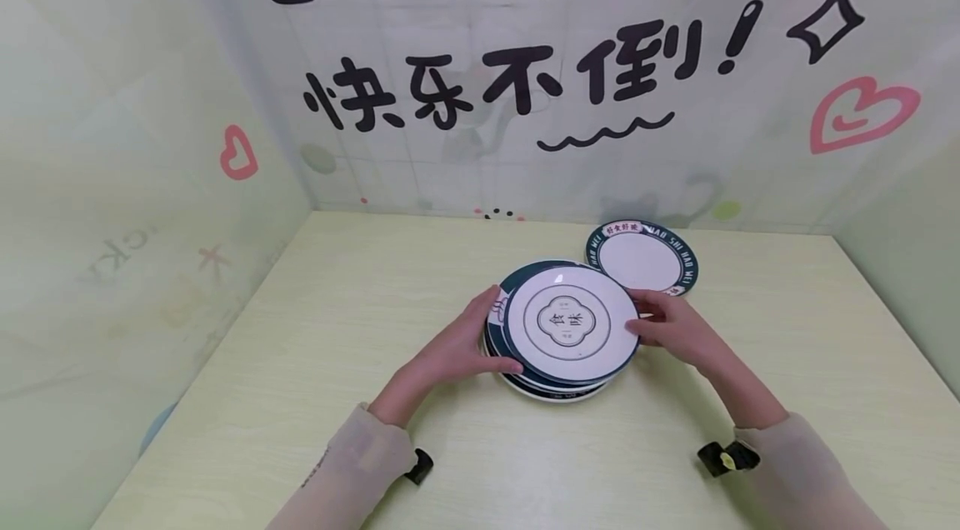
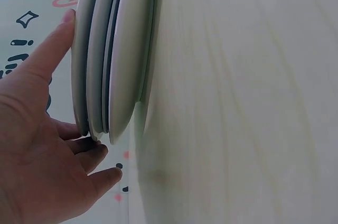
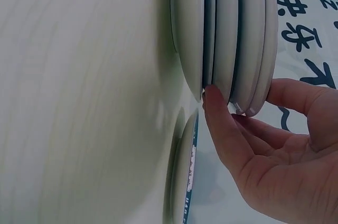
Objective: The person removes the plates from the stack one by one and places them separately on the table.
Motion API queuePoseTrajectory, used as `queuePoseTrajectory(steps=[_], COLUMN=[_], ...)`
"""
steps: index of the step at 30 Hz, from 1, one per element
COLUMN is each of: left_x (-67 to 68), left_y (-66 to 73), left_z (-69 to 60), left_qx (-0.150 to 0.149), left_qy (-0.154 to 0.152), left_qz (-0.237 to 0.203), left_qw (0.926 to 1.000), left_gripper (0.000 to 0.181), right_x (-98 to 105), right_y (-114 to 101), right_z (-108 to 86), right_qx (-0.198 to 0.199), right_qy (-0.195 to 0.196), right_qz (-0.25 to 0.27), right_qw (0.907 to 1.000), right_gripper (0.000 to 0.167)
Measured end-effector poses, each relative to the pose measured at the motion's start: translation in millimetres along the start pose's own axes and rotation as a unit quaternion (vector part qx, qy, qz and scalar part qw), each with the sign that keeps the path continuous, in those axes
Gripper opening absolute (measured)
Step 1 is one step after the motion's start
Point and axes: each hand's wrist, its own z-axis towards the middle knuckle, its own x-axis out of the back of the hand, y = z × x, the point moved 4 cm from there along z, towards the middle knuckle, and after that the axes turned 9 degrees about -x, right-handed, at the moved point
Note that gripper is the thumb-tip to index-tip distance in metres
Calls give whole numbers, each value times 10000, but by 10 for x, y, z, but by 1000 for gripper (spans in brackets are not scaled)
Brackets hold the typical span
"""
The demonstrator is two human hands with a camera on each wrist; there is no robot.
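A stack of several plates stands on the table, its top plate (image 1: 573, 323) white with a dark green rim and a printed emblem. My left hand (image 1: 471, 340) is at the stack's left side, thumb on the top plate's near edge. In the left wrist view, the left hand (image 2: 47, 145) has its thumb against the upper plates (image 2: 79, 60) and its fingers beside their rims. My right hand (image 1: 671, 328) holds the right edge; in the right wrist view the right hand (image 3: 280, 150) has thumb and fingers curled around the rims of the stacked plates (image 3: 227, 28).
Behind and right of the stack, a plate (image 1: 642, 260) with a lettered dark green rim lies on the pale wooden table (image 1: 360, 297). A wall (image 1: 465, 172) with black characters and pink hearts rises behind, with side walls left and right.
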Motion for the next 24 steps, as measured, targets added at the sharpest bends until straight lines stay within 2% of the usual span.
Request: queuePoseTrajectory(steps=[24], left_x=[-20], left_y=[-4], left_z=[-2], left_qx=[142], left_qy=[15], left_qz=[-14], left_qw=[9999], left_gripper=[121], right_x=[71], right_y=[76], right_z=[-65], right_qx=[-12], right_qy=[-25], right_qz=[167], right_qw=[9999], right_gripper=[61])
